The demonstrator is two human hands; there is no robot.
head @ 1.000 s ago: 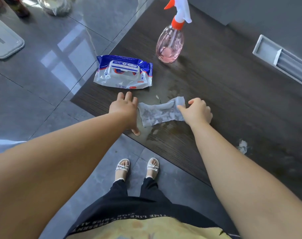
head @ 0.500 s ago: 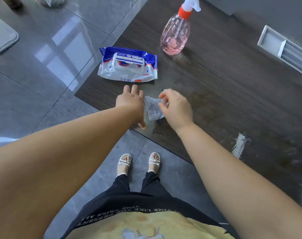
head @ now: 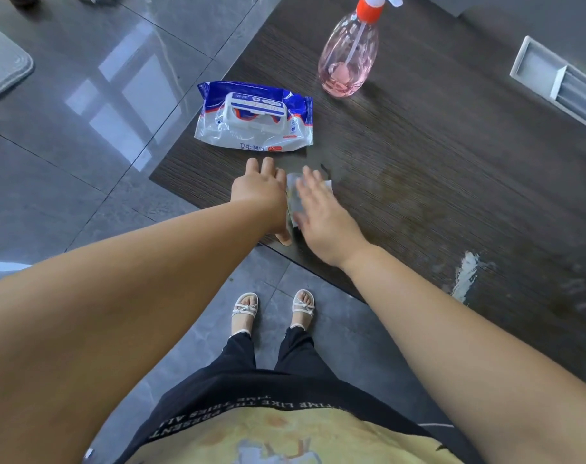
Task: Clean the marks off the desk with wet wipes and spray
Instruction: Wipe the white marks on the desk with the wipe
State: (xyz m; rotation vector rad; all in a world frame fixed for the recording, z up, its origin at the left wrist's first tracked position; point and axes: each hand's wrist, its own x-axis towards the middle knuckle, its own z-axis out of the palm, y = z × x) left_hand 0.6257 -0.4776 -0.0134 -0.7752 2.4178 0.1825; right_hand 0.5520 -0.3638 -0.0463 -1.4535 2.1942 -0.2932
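Dark wood desk (head: 435, 162): your right hand (head: 321, 216) lies flat, fingers spread, on a folded wipe (head: 293, 199). Your left hand (head: 259, 192) rests open beside it, touching its edge.

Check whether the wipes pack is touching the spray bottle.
Apart. The head view shows bare dark desk between the wipes pack and the spray bottle, which stands farther back and to the right.

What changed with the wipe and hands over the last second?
The wet wipe, spread wide between both hands a second ago, has been folded over toward the left hand into a small pad. The right hand swept leftward, dropped its pinch grip and now lies flat on the wipe, fingers open. The left hand stayed planted at the desk edge. The wipes pack and spray bottle did not move.
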